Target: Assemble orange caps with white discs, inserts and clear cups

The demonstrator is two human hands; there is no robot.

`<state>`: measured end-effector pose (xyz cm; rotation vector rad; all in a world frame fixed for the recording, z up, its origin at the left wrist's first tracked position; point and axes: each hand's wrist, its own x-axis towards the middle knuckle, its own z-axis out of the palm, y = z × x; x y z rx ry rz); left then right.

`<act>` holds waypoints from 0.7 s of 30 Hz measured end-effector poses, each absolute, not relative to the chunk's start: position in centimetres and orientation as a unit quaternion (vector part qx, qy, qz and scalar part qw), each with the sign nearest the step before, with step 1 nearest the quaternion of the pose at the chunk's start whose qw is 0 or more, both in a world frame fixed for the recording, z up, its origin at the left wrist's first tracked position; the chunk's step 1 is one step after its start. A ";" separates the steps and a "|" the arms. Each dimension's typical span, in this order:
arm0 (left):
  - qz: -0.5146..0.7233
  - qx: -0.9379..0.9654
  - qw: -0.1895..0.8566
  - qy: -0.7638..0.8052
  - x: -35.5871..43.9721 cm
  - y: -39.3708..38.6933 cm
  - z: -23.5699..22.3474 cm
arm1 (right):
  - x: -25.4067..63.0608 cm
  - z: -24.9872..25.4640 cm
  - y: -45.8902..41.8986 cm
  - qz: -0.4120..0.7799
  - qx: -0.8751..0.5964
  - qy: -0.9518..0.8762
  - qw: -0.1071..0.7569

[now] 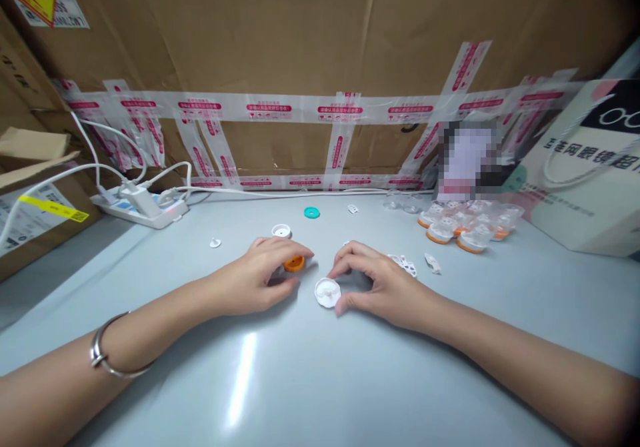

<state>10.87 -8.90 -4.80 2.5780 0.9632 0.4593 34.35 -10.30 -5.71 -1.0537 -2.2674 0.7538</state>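
Observation:
My left hand (255, 275) rests on the grey table (310, 380), its fingers curled around a small orange disc (294, 263). My right hand (383, 281) lies beside it with its fingers curved, the thumb touching a white round part (327, 292) that lies on the table. The two hands are a few centimetres apart at the middle of the table. A metal bangle (107, 357) circles my left wrist.
A pile of clear and orange round pieces (465, 223) lies at the back right, with small white bits (407, 265) nearer. A teal ring (311, 213) and white cap (281, 231) lie behind my hands. A power strip (143, 208) sits back left; taped cardboard (300, 67) walls surround.

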 end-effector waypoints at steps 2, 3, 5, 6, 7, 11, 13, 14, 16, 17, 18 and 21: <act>0.155 0.918 0.162 0.326 11.0 -9.3 -4.6 | 34.4 -5.7 -10.3 0.280 -0.387 -0.841 0.255; 0.154 0.923 0.152 0.320 11.2 -9.6 -4.5 | 34.5 -5.7 -10.3 0.281 -0.386 -0.842 0.251; 0.148 0.929 0.135 0.312 11.6 -10.2 -4.5 | 34.5 -5.7 -10.4 0.281 -0.384 -0.845 0.244; 0.146 0.929 0.131 0.313 11.8 -10.4 -4.5 | 34.5 -5.7 -10.4 0.281 -0.383 -0.847 0.240; 0.148 0.928 0.130 0.317 12.0 -10.6 -4.6 | 34.5 -5.6 -10.4 0.281 -0.383 -0.848 0.235; 0.168 0.910 0.156 0.344 12.7 -11.1 -5.4 | 34.7 -5.1 -10.3 0.300 -0.390 -0.841 0.226; 0.178 0.902 0.173 0.353 12.9 -11.0 -5.9 | 34.8 -4.9 -10.3 0.314 -0.397 -0.832 0.229; 0.182 0.898 0.180 0.358 12.9 -11.0 -6.0 | 34.8 -4.8 -10.3 0.317 -0.400 -0.828 0.230; 0.191 0.890 0.188 0.368 13.0 -10.9 -6.2 | 34.7 -4.8 -10.4 0.317 -0.404 -0.827 0.231; 0.194 0.887 0.192 0.372 13.1 -10.9 -6.3 | 34.5 -4.8 -10.5 0.315 -0.404 -0.828 0.230; 0.197 0.884 0.195 0.376 13.1 -10.9 -6.3 | 34.3 -4.9 -10.5 0.313 -0.403 -0.829 0.228; 0.202 0.878 0.202 0.385 13.4 -11.0 -6.2 | 33.7 -5.0 -10.9 0.305 -0.401 -0.834 0.226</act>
